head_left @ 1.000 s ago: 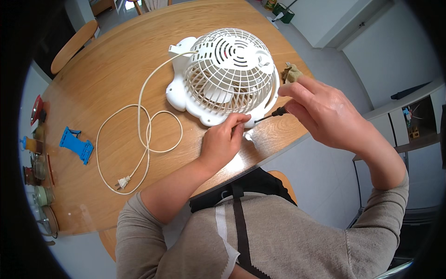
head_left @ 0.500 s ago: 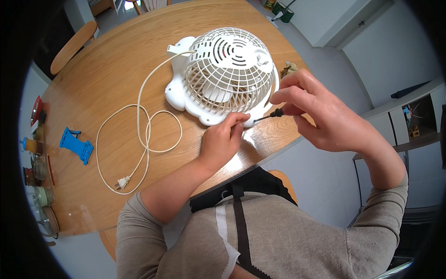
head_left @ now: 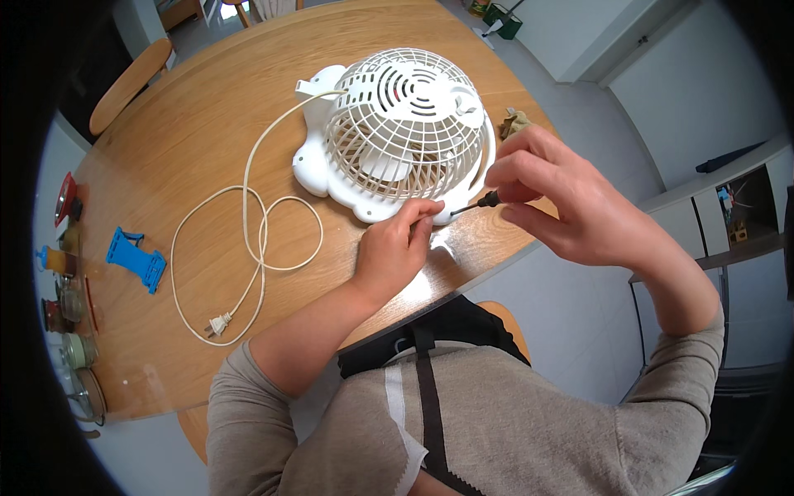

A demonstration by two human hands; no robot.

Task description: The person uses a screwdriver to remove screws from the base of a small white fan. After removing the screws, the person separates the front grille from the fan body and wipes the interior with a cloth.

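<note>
A white fan [head_left: 413, 99] with a rounded cage lies on the wooden table, its vented back facing up and its blades showing through the bars. At the near edge of its lobed white base, my left hand [head_left: 392, 252] is closed, thumb and fingers gripping the rim. My right hand [head_left: 579, 207] is closed at the fingertips around the dark handle of a screwdriver [head_left: 488, 200]. The thin shaft slants down to the left, its tip at a hole in the base's near right lobe, just beside my left fingertips. Whether a screw sits there cannot be made out.
The fan's cream power cord [head_left: 248, 178] loops across the table to its plug [head_left: 219, 324]. A blue plastic stand [head_left: 136, 259] lies to the left. Several jars [head_left: 78, 350] line the left edge. A brown crumpled item [head_left: 514, 124] sits behind my right hand.
My right hand has shifted slightly left and its fingers have changed position on the screwdriver handle. The fan has moved very slightly; my left hand stays at the rim.
</note>
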